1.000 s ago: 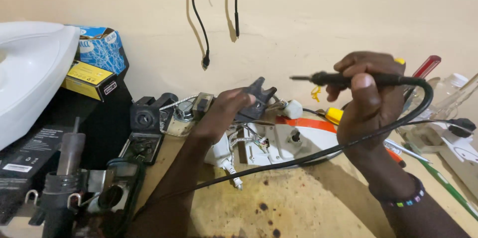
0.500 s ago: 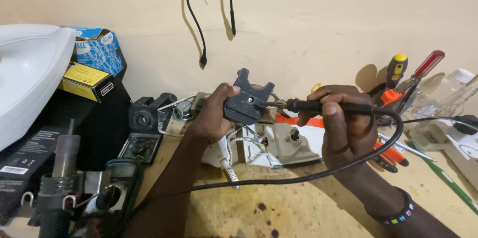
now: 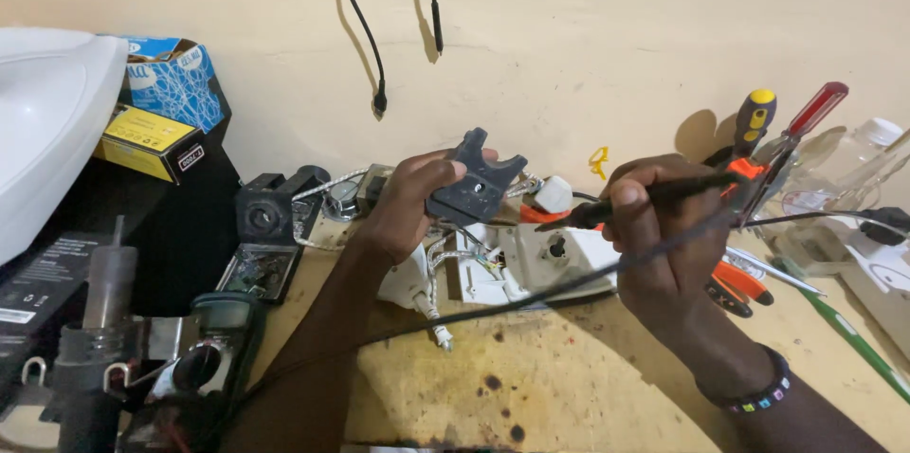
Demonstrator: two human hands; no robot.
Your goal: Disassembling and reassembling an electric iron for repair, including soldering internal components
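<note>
Head view: left hand (image 3: 408, 202) closed around a dark grey forked plastic part (image 3: 471, 180), prongs upward, raised above the bench. Right hand (image 3: 659, 244) wrapped shut on a black pen-shaped soldering iron (image 3: 654, 199); long axis near horizontal, tip left toward the part, not touching. Its black cable (image 3: 493, 306) crosses the stained wooden bench (image 3: 531, 387). Opened white appliance base (image 3: 550, 259) lies below. Red-handled screwdriver (image 3: 806, 121) leans at right. Blue-and-white carton (image 3: 175, 79) above yellow box (image 3: 152, 140), far left.
</note>
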